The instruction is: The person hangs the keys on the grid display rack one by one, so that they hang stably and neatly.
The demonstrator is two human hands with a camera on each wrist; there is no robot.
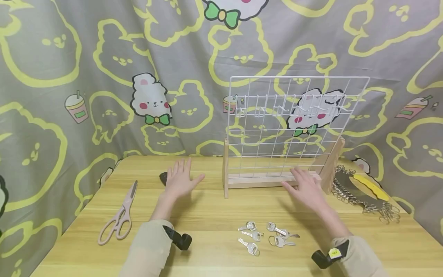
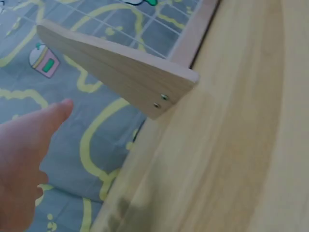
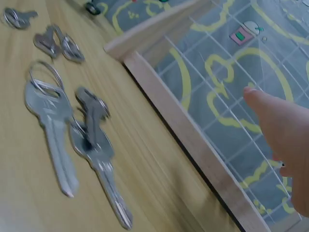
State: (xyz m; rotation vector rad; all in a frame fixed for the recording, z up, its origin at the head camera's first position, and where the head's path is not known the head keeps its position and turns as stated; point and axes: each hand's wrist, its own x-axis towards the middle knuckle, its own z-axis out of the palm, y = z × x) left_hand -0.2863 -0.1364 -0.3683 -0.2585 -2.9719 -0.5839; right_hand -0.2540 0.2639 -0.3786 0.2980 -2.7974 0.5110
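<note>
Left hand (image 1: 180,179) flat, fingers spread, holding nothing, hovering over the worktop (image 1: 214,209) at 9 o'clock of the wire grid rack (image 1: 294,127). Right hand (image 1: 306,188) also flat and empty, at the rack's wooden base (image 1: 263,179). Keys (image 1: 266,234) lie loose at 6 o'clock of the rack. Judgement: steady the base first, then pick up one key by its ring.

Rack (image 1: 297,127): white wire grid panel in a light wooden base, upright at table's rear. Keys (image 1: 266,234): silver, ringed, scattered flat in front.
</note>
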